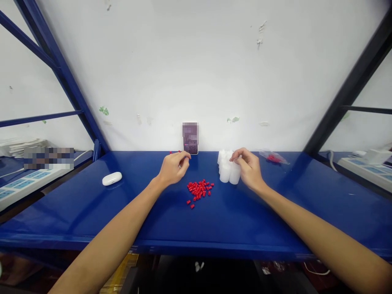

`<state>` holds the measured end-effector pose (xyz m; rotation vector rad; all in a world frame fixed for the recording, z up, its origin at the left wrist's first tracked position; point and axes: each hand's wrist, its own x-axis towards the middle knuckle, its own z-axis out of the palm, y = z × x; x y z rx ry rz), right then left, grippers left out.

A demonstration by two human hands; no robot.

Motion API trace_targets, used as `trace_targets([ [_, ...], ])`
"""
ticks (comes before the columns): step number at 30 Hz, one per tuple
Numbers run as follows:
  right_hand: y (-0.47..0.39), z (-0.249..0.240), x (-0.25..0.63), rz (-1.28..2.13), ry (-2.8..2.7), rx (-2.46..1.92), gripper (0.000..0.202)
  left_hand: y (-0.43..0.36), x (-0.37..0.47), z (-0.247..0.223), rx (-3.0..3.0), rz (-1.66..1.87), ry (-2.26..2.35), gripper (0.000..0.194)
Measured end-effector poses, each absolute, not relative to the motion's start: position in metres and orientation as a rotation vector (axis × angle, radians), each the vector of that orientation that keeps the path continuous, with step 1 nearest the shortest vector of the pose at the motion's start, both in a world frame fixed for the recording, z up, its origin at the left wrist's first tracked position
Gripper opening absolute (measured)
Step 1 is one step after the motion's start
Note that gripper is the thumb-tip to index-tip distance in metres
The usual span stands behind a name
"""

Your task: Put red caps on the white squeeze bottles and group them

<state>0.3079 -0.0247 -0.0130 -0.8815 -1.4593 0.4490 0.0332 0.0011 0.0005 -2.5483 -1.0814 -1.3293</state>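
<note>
My left hand (175, 167) hovers above the blue tabletop, its fingers curled toward the thumb; anything in them is hidden. Below and to its right lies a loose pile of small red caps (199, 189). A few more red pieces (170, 152) show just behind that hand. On the right, several white plastic bottles (225, 173) stand packed together. My right hand (248, 168) is at their right side, thumb and fingertips pinched at the top of the nearest ones. Whether it grips a bottle or something small, I cannot tell.
A phone (190, 141) leans on the wall behind. A white earbud case (112, 179) lies on the blue table (214, 228) at left. Farther right is a clear bag with red pieces (273, 158). Power strips (33, 179) and blue rack posts (65, 77) border the sides.
</note>
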Motion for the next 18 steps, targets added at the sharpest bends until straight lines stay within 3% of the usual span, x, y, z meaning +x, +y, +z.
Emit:
trace_targets([
  [10,-0.039,-0.014,0.300,0.439,-1.353,-0.889,0.014,0.004,0.037,-0.006,-3.007,-0.830,-1.306,0.023],
  [18,-0.072,-0.014,0.273,0.872,-1.377,-0.683,0.009,0.008,0.040,-0.013,-3.267,-0.638,-1.406,0.032],
])
